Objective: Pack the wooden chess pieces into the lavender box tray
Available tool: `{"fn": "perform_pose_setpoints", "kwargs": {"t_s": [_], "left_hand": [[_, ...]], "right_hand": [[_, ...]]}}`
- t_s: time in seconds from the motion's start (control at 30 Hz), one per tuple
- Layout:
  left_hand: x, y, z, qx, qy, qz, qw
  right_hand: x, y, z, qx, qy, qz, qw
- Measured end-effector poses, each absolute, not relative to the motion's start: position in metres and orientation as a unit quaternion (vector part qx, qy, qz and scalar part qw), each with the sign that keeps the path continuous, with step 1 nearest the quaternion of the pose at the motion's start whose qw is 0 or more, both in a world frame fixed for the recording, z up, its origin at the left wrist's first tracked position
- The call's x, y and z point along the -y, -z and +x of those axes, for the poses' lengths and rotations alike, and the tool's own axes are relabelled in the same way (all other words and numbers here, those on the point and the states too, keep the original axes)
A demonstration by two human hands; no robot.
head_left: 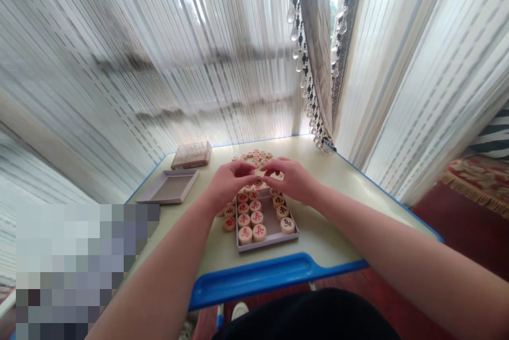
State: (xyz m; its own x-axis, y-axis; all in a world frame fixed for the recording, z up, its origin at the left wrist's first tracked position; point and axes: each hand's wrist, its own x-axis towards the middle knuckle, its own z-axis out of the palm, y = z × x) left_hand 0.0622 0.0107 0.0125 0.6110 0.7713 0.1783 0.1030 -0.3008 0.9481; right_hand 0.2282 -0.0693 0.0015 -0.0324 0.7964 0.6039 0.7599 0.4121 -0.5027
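Observation:
Over the far end of a shallow box tray (272, 237), my left hand (230, 181) and my right hand (292, 178) almost meet. Between their thumbs is a round wooden Chinese chess piece (258, 181) with a dark character, and the fingers of both hands curl in around it. Two columns of red-marked pieces (256, 218) fill the tray's left side. Along its right edge runs a column of black-marked pieces (282, 211), with the grey tray bottom showing between. My hands partly cover the tray's far end and the pieces there.
More loose pieces (260, 158) lie beyond my hands, and a few pieces (229, 223) sit left of the tray. A box lid (170, 189) and a worn box-like object (192, 154) are at the table's left. The table (334, 228) has a raised blue edge (254, 276). Curtains (222, 64) hang behind.

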Motion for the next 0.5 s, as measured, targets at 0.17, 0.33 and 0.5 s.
{"fn": "perform_pose_setpoints", "kwargs": {"t_s": [0.17, 0.33, 0.5], "left_hand": [[-0.008, -0.014, 0.062, -0.289, -0.342, 0.720, 0.530], [-0.001, -0.017, 0.064, -0.270, -0.342, 0.722, 0.537], [-0.002, -0.020, 0.063, -0.304, -0.351, 0.737, 0.490]], "right_hand": [[0.070, -0.004, 0.226, 0.717, -0.030, -0.542, 0.437], [0.073, -0.003, 0.229, 0.748, -0.042, -0.504, 0.430], [0.077, -0.008, 0.230, 0.730, -0.044, -0.538, 0.419]]}}
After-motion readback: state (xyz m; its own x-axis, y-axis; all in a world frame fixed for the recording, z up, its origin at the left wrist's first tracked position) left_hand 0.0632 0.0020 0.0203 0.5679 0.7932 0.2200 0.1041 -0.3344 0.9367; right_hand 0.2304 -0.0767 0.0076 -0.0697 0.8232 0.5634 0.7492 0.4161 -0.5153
